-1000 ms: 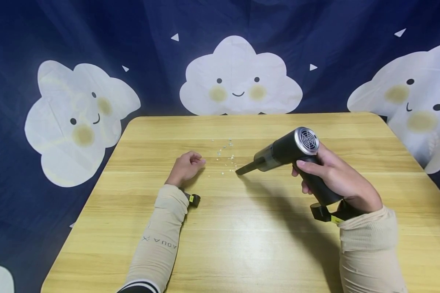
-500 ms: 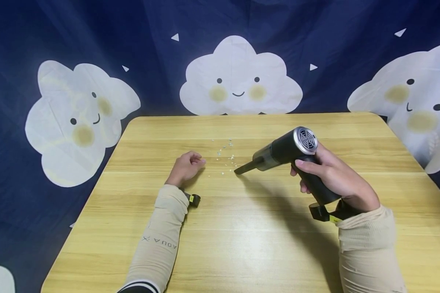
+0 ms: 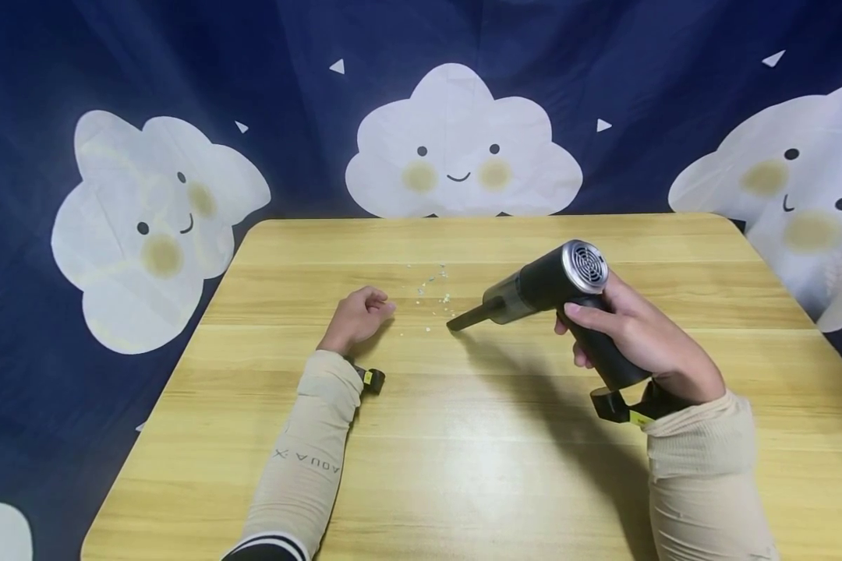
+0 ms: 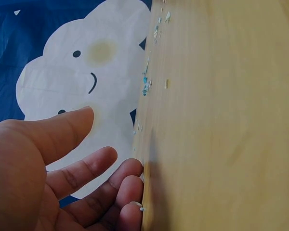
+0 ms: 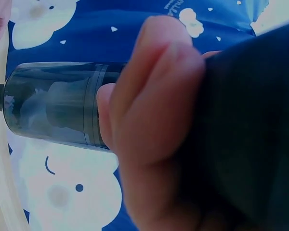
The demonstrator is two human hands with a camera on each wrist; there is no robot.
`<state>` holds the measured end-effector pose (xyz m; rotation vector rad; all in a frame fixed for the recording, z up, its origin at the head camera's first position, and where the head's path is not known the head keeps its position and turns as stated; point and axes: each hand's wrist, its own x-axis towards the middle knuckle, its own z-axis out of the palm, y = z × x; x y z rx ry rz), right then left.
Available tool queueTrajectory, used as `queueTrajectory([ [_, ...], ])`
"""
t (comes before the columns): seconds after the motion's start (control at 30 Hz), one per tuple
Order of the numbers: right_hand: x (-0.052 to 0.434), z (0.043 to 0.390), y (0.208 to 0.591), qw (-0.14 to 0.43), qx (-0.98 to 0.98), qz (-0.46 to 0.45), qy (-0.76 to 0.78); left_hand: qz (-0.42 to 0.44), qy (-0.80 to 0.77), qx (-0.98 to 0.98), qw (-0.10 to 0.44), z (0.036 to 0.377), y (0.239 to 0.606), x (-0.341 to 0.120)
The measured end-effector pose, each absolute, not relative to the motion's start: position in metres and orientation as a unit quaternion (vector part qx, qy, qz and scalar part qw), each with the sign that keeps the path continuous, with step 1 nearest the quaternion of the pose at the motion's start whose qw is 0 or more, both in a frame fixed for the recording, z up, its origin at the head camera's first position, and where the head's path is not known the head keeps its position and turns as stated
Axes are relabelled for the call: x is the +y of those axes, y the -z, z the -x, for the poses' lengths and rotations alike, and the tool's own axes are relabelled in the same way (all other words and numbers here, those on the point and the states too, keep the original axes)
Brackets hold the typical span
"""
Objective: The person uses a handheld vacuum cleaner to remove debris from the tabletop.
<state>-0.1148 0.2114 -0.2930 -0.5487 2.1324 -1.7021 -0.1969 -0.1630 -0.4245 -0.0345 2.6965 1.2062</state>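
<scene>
My right hand [image 3: 638, 335] grips the handle of a black handheld vacuum [image 3: 543, 288] with a silver grille at its back end. Its narrow nozzle [image 3: 463, 319] points left and down, close to the wooden table [image 3: 463, 467]. Small scraps of paper [image 3: 431, 292] lie scattered just beyond the nozzle tip. My left hand [image 3: 356, 315] rests on the table left of the scraps, fingers loosely curled and holding nothing. In the left wrist view the relaxed fingers [image 4: 86, 168] touch the table [image 4: 221, 120], with scraps [image 4: 147, 84] farther off. The right wrist view shows fingers [image 5: 154, 110] wrapped round the vacuum [image 5: 53, 103].
A dark blue cloth with white smiling clouds [image 3: 459, 148] hangs behind the table. The table's left edge [image 3: 161, 389] and far edge are close to the cloth. Beige sleeves cover both forearms.
The vacuum has shifted slightly left and toward the scraps; the view has tilted a little. The left hand has stayed in place.
</scene>
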Motion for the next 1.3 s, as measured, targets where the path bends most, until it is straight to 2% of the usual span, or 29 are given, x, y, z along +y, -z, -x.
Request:
queueTrajectory([
  [1.3, 0.197, 0.123, 0.305, 0.172, 0.725, 0.222, 0.629, 0.014, -0.405, 0.910, 0.093, 0.200, 0.427, -0.164],
])
